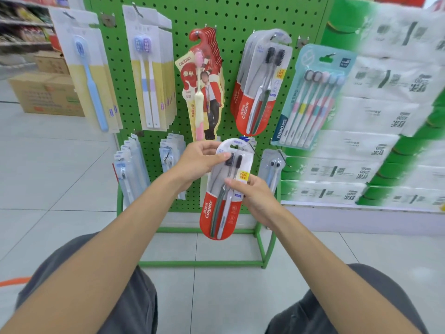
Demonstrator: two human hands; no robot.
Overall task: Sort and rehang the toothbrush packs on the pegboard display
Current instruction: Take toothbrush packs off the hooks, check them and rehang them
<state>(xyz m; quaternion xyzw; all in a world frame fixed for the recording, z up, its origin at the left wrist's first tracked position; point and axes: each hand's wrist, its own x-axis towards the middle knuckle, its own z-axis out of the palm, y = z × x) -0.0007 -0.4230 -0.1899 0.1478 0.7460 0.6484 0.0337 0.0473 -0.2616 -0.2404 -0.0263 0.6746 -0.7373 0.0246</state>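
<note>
Held pack: a red-and-clear Colgate 2-brush pack (218,210), upright at centre frame, in front of the lower half of the green pegboard (231,15) and not on any peg.
Left hand: the left hand (201,160) grasps the pack's top edge, thumb on the front by the black bristle heads, fingers behind.
Right hand: the right hand (256,201) grasps the pack's right edge at mid-height, thumb on the front, fingers wrapped behind.
Likely home: the matching Colgate packs (258,92) hang above and right of centre, so that peg looks like the place for this 1.
Hang hole: the cut-out (234,147) at the pack's rounded top is uncovered, just right of the left thumb.
How to hang it well: keep the printed face outward like the hanging stack, lift the pack above the peg tip, line the hole up with it, then slide straight back. I would keep the left fingers off the hole and let the right hand steady the lower end so it does not swing.
Risk: the stack there is already several packs deep, so the front packs could be nudged off.
Neighbours: the red canban packs (204,92) hang left of that stack and a teal 5-brush pack (313,100) hangs right, both close; bring the pack in square.
</note>
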